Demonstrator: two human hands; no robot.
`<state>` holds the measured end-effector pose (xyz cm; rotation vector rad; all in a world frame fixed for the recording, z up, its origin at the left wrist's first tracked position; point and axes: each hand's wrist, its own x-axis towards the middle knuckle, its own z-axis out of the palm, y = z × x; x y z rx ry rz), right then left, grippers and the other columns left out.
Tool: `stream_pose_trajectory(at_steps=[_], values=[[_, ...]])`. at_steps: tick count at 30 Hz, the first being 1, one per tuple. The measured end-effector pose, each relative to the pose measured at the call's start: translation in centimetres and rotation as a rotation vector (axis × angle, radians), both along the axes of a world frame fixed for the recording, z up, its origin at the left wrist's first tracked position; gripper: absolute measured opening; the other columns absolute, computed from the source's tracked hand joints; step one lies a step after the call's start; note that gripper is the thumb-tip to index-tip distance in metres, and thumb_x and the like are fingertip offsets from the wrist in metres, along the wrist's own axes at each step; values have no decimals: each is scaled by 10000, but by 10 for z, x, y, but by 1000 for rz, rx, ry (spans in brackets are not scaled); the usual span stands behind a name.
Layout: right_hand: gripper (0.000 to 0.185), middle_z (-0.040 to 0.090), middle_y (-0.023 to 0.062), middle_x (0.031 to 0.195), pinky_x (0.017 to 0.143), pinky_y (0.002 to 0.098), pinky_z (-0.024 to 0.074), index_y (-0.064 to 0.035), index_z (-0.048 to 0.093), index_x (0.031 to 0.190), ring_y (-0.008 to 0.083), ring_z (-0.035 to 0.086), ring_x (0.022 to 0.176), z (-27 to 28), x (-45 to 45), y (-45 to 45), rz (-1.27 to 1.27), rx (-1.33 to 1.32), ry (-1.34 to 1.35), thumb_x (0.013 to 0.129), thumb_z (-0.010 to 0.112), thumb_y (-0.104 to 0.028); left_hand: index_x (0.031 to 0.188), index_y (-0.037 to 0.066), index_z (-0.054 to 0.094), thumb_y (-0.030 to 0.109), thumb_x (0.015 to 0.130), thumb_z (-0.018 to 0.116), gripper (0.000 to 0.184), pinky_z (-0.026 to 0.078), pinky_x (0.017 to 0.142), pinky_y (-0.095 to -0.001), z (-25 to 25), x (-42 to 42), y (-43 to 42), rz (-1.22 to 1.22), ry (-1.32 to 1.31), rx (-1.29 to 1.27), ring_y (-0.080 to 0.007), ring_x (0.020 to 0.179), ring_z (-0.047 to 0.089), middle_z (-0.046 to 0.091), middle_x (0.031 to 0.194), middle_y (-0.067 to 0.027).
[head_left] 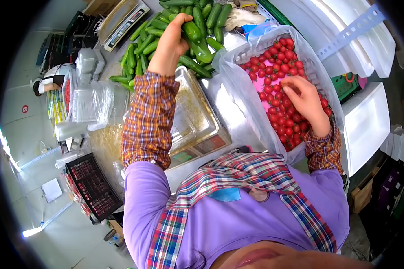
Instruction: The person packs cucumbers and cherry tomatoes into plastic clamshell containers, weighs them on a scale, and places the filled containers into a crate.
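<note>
My left hand (pixel 169 47) reaches into a heap of green cucumbers (pixel 143 45), its fingers curled around the side of one cucumber (pixel 192 32). Its fingertips are partly hidden. On the other side, my right hand (pixel 306 102) is over many red cherry tomatoes (pixel 285 127), with bent fingers and thumb closed near a small tomato at their tips. A crate lined with a translucent plastic bag (pixel 244 105) holds the tomatoes; pink shows at its bottom. Between my arms stands a weighing scale with a worn metal pan (pixel 191 110), close to the cucumbers.
Clear plastic boxes (pixel 83 105) and plastic wrap lie to the left. A black crate of packed red goods (pixel 94 188) is lower left. White foam boxes (pixel 368 127) stand beyond the tomatoes on the right. A pale glove (pixel 242 19) lies behind the cucumbers. Another person (pixel 54 80) is far left.
</note>
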<state>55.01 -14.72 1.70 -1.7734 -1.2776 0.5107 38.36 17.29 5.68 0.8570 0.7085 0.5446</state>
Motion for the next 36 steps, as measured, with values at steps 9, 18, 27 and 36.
stream_pose_trajectory(at_steps=[9, 18, 27, 36], values=[[287, 539, 51, 743, 544, 318, 453, -80, 592, 810, 228, 577, 655, 63, -82, 58, 128, 396, -441, 667, 753, -269, 930, 25, 541, 256, 864, 498, 245, 481, 693, -424, 5, -41, -102, 178, -138, -138, -254, 751, 580, 603, 828, -106], [131, 558, 38, 752, 575, 328, 462, -84, 610, 716, 228, 577, 702, 37, -125, 66, 138, 590, -532, 694, 716, -157, 894, 64, 543, 190, 834, 560, 140, 478, 727, -412, -20, -82, -131, 411, -324, -98, -221, 732, 560, 563, 780, -60], [205, 535, 92, 687, 540, 335, 435, -9, 590, 703, 246, 550, 608, -21, -100, 24, 444, 126, -297, 775, 691, -172, 1027, -32, 508, 198, 670, 677, 457, 456, 746, -309, 1, -163, -84, 127, 799, 1108, -210, 834, 550, 545, 887, -118], [218, 589, 94, 766, 602, 410, 472, -48, 621, 727, 306, 589, 689, -48, -103, 10, 676, -133, -604, 768, 650, -260, 1122, 47, 511, 251, 615, 705, 580, 424, 893, -460, -44, -167, -70, -552, 1279, 1454, -426, 1032, 482, 502, 1068, -244]])
